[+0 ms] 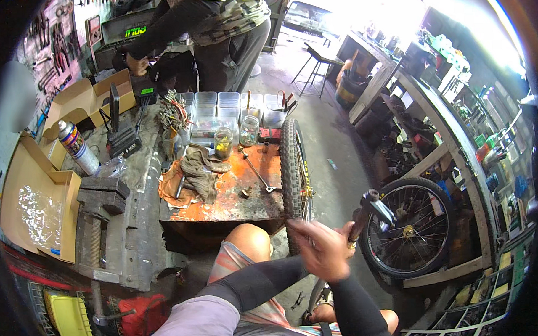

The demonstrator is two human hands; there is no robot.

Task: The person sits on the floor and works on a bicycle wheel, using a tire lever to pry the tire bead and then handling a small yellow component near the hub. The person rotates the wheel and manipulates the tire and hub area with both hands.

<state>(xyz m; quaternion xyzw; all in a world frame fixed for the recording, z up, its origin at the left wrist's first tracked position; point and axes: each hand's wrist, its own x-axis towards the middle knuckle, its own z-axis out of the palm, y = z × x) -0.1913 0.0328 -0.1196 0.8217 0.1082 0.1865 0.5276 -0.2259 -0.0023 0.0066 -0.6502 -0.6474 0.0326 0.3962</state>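
Observation:
My left arm (255, 284) reaches across to the right, its wrist passing behind my right hand. The fingers of my left hand (348, 231) are closed around a dark tubular bicycle part (361, 219) with a clamp-like head, held upright; its exact kind is unclear. In front of that wrist, my right hand (325, 252) is open and slightly blurred, its fingers stretched toward the upper left. A knobbly bicycle wheel (291, 185) stands upright just beyond my hands, beside the low orange-topped table (247, 211).
The table bears a wrench (256, 168), a rag (201, 170), jars (223, 143) and plastic bins (206, 104). A vise (104, 197), open cardboard box (42, 202) and spray can (78, 147) are left. Another wheel (408, 229) leans right. A person (229, 39) stands behind the table.

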